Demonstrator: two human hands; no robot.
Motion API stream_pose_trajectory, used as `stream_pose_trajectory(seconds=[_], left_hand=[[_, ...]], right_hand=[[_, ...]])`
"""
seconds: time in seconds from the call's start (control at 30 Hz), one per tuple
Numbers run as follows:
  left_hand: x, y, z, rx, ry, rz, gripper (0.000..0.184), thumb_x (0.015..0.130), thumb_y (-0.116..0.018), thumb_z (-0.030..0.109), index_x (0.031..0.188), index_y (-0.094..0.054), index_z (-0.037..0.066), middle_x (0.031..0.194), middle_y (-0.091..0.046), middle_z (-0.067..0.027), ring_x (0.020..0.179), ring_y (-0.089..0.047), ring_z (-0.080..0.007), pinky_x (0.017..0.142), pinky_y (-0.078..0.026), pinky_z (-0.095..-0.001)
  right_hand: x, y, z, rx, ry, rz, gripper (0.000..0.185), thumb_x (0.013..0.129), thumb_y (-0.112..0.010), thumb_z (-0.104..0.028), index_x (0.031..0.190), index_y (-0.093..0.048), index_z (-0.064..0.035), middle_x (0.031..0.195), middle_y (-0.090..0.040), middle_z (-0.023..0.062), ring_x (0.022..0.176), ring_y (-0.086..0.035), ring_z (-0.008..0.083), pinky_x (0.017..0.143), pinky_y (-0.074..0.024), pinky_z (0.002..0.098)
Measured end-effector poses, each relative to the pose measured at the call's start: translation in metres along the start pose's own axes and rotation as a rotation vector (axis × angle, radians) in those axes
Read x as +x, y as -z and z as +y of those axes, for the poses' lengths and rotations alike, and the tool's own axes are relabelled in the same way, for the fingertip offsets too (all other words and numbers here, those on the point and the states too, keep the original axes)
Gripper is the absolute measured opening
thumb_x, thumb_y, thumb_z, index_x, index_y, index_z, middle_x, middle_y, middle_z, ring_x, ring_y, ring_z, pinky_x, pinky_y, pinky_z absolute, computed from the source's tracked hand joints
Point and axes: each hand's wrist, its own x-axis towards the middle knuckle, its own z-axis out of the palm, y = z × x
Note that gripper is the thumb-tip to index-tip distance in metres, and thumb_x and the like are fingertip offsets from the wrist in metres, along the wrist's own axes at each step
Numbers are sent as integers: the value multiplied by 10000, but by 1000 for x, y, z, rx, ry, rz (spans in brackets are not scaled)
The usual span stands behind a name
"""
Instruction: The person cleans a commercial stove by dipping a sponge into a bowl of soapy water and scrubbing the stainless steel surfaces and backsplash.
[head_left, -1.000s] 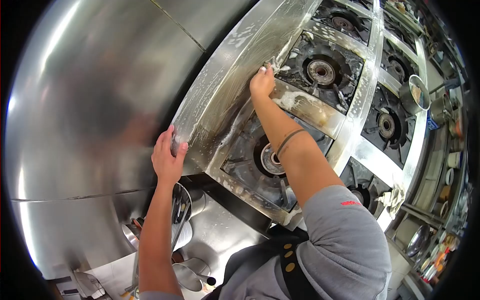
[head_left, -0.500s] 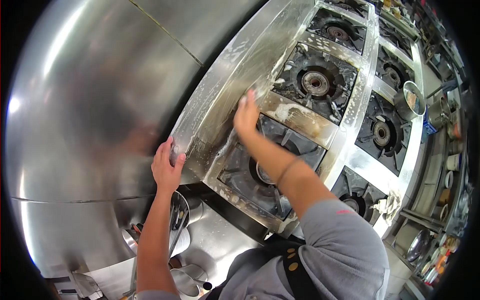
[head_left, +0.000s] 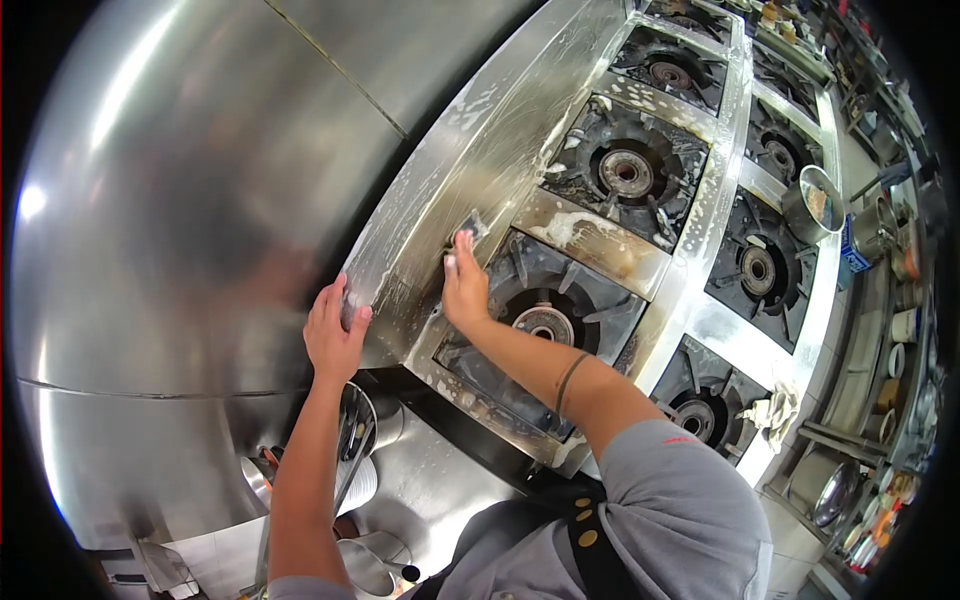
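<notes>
With its fingers stretched out and thumb apart, my left hand [head_left: 336, 330] rests on the near end of the stove's steel back ledge [head_left: 385, 255]. My right hand [head_left: 465, 285] presses a small greyish scouring pad [head_left: 472, 224] against the soapy steel backsplash [head_left: 500, 170]; the fingers partly cover the pad. Below my right forearm lies the nearest burner [head_left: 545, 325] with its black grate. White suds [head_left: 565, 228] streak the browned steel strip between this burner and the one beyond it.
More burners [head_left: 628, 172] run away along the stove. A metal pot [head_left: 812, 205] stands at its far side, and a crumpled whitish cloth [head_left: 772, 412] hangs on the front edge. Utensils in a metal container [head_left: 357, 420] stand below my left hand. A steel wall [head_left: 200, 230] rises at left.
My right hand has slid toward me and to the left along the backsplash, with the pad under its fingers. My left hand stays on the ledge.
</notes>
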Motion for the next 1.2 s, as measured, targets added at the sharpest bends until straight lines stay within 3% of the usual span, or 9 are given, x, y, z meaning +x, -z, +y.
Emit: stream_pose_trajectory(seconds=[0.17,0.3,0.47,0.53,0.63,0.7,0.77,0.97,1.2], left_hand=[[0,-3,-6,-58,-21,8,666,973,-594,530,1502,-495,137,1394,-572,-152,1248,-570,-355,1028,-440,-476],[1,-5,-7,-12,-27,14,667,977,-589,531,1503,-495,130,1391,-572,-160,1244,-572,-361,1031,-445,-473],[0,-5,-7,-3,-41,25,662,986,-576,529,1502,-496,122,1376,-580,-170,1236,-577,-366,1026,-451,-470],[1,-4,-7,-13,-43,28,664,986,-574,534,1501,-498,121,1372,-582,-171,1234,-578,-366,1022,-455,-466],[0,-5,-6,-28,-46,29,665,986,-573,539,1497,-503,118,1365,-585,-170,1226,-582,-365,1012,-462,-460],[0,-4,-7,-22,-37,25,665,985,-573,539,1495,-506,117,1362,-586,-170,1221,-584,-365,1007,-465,-457],[2,-4,-7,-30,-58,31,663,983,-577,539,1491,-510,118,1357,-590,-163,1215,-587,-360,1005,-466,-457],[2,2,1,-15,-36,2,636,1000,-576,487,1495,-493,97,1370,-590,-175,1225,-590,-369,1034,-457,-448],[1,-3,-3,-3,2,5,683,966,-590,555,1504,-497,145,1381,-577,-142,1233,-579,-345,1007,-447,-464]], right_hand=[[94,20,22,-11,-34,256,481,1034,-504,-108,1485,-453,50,1538,-406,314,1458,-401,393,1209,-325,390],[72,13,6,22,-139,153,496,1028,-502,-89,1503,-435,35,1547,-397,307,1459,-400,391,1215,-317,396],[38,5,-13,62,-70,29,507,1042,-478,-101,1524,-402,36,1593,-344,287,1512,-321,362,1249,-247,396],[92,13,5,18,-63,252,496,1045,-466,-99,1513,-408,55,1580,-363,297,1505,-335,373,1247,-248,394],[123,30,10,6,-171,255,481,1045,-452,-93,1500,-424,63,1560,-386,308,1497,-345,389,1250,-240,396],[82,18,5,-13,-173,232,476,1039,-469,-93,1488,-441,63,1552,-396,311,1495,-347,386,1249,-245,387],[31,8,-2,-1,28,65,481,1033,-490,-99,1484,-448,63,1549,-396,311,1490,-357,378,1240,-267,379],[121,30,20,80,-292,244,488,1032,-505,-108,1486,-444,61,1562,-383,298,1486,-361,374,1228,-290,386],[50,21,-1,-15,-94,-17,473,1036,-499,-125,1468,-469,65,1535,-420,303,1468,-394,378,1219,-306,391]])
